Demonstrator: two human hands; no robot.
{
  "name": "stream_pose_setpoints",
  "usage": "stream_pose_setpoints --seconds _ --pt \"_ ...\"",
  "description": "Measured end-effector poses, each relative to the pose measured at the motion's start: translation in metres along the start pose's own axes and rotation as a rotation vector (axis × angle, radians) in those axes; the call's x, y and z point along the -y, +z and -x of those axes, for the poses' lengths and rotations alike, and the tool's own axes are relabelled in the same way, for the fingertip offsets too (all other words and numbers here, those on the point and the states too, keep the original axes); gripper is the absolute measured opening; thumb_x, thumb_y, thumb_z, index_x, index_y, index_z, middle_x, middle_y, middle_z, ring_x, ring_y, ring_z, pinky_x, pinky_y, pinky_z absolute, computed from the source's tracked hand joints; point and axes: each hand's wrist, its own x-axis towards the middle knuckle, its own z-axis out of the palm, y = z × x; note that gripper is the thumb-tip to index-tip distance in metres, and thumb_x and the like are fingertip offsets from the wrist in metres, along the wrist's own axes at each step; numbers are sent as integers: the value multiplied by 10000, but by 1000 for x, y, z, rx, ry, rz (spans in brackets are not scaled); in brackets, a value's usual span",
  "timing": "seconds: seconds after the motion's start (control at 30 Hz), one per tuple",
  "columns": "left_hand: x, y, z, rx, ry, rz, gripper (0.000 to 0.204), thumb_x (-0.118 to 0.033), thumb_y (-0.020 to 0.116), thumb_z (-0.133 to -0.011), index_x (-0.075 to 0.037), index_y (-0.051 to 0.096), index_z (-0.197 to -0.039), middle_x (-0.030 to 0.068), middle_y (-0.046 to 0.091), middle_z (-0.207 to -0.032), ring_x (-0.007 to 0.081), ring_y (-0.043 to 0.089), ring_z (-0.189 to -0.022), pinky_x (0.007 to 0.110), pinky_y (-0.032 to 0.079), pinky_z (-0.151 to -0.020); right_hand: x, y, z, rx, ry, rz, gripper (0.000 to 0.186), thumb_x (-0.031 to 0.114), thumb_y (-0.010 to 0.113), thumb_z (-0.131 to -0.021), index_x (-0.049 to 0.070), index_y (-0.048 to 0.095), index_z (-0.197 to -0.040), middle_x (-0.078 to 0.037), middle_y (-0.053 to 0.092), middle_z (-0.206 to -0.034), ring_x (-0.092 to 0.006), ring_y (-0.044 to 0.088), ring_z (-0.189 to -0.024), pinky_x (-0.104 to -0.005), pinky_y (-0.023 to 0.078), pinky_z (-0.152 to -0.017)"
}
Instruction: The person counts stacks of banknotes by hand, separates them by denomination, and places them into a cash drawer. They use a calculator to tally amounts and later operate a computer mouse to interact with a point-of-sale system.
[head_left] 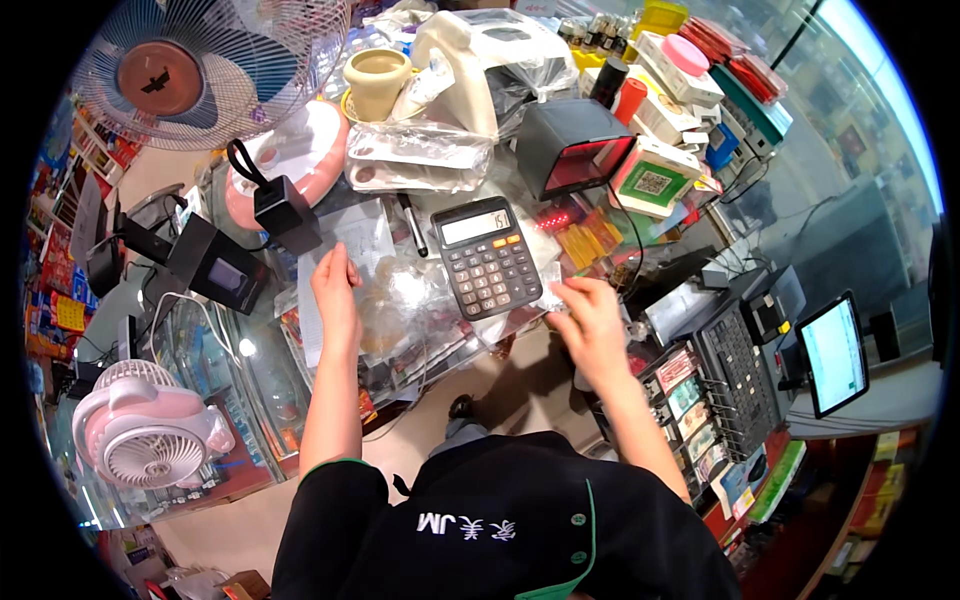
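A black calculator (487, 258) with grey and orange keys and a lit display lies on the glass counter between my hands. My right hand (592, 325) hovers by its lower right edge, thumb and forefinger apart, close to a small whitish piece (549, 285). My left hand (337, 290) is curled closed over a white written sheet (366, 237); whatever its fingers may hold is hidden. Between the sheet and the calculator lies a black-and-white marker pen (412, 226).
Black boxes (219, 262) and a pink fan (155, 430) stand left, a large fan (165, 80) beyond. A dark speaker-like box (570, 148) and a code stand (655, 180) are behind the calculator. An open cash drawer (690, 410), keyboard (745, 365) and screen (833, 353) are right.
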Motion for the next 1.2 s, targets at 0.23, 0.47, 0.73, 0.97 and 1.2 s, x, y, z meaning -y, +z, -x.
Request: stream_pose_setpoints --seconds 0.23,0.47,0.73,0.97,1.2 --pt "-11 29 17 181 6 -181 364 -260 524 -945 -79 466 -634 -13 460 -614 83 434 -600 247 355 -596 14 37 0 97 -43 271 412 242 754 -712 129 663 -1097 -132 497 -1277 -374 397 -1232 -508 324 -1001" --pt "-9 25 15 179 -62 -29 363 -241 579 -925 -63 482 -623 -6 491 -599 87 467 -579 246 393 -581 37 47 -17 83 -89 89 353 249 751 -719 116 685 -1038 -129 494 -1294 -381 392 -1237 -504 317 -1000" --pt "-17 29 20 216 -140 94 295 -216 569 -932 -47 548 -691 0 520 -630 92 492 -594 248 413 -601 45 66 -21 201 -129 111 362 299 733 -735 154 676 -1062 -125 432 -1367 -383 352 -1269 -589 315 -984" --pt "-29 31 26 276 -138 154 303 -222 538 -945 -51 541 -695 -1 515 -644 93 487 -625 247 402 -633 49 62 -4 174 -114 164 379 285 735 -725 176 676 -1083 -121 429 -1383 -374 357 -1270 -571 282 -1003" --pt "-32 33 28 291 -132 197 316 -220 530 -947 -54 521 -678 6 506 -645 96 479 -631 249 389 -636 46 63 -1 216 -80 181 384 272 735 -731 190 673 -1101 -124 429 -1384 -383 350 -1278 -569 288 -1002"
